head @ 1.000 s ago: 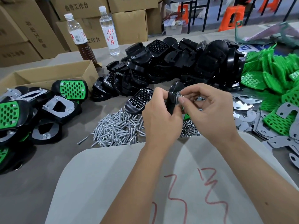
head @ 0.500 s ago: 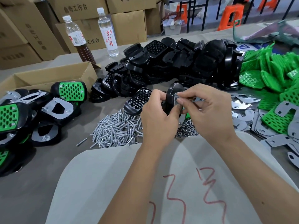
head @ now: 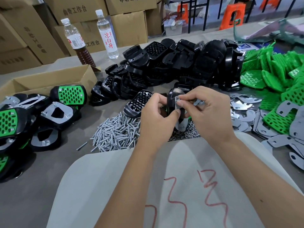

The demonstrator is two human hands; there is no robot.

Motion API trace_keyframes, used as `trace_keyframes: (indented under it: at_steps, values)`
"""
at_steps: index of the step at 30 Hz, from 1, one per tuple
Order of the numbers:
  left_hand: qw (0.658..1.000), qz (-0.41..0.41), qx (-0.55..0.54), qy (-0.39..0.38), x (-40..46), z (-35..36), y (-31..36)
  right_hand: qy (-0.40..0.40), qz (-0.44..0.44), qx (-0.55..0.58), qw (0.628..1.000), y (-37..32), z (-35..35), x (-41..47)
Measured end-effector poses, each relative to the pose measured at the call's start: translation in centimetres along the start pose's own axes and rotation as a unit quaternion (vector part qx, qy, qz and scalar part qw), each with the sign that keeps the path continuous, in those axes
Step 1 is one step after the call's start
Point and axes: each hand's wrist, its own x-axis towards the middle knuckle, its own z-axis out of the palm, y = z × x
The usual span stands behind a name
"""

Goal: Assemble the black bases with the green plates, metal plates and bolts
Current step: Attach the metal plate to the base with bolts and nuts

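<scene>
The left hand [head: 156, 119] grips a black base [head: 172, 102] on edge above the bolt pile [head: 115, 134], near centre. The right hand [head: 212, 116] pinches a small fastener against the metal plate [head: 178, 104] on the base. Step in hand: apparently fastening the plate. Next move likely calls for steady finger tightening. The base looks glossy and curved; a green plate barely shows.

likely a small assembly workshop — stacked cartons [head: 128, 27], heaped black bases [head: 181, 63], loose bolts [head: 115, 134]
</scene>
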Motion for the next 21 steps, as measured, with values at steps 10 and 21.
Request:
trace_keyframes:
  at_steps: [10,21]
  values:
    - [1.0,0.011,-0.01,0.002,0.03,0.09,-0.26,-0.017,-0.014,-0.001,1.0,-0.1,-0.34,0.09]
    - [0.999,-0.007,-0.037,0.008,0.1,0.28,-0.49,-0.033,-0.044,-0.056,0.997,-0.35,-0.31,0.24]
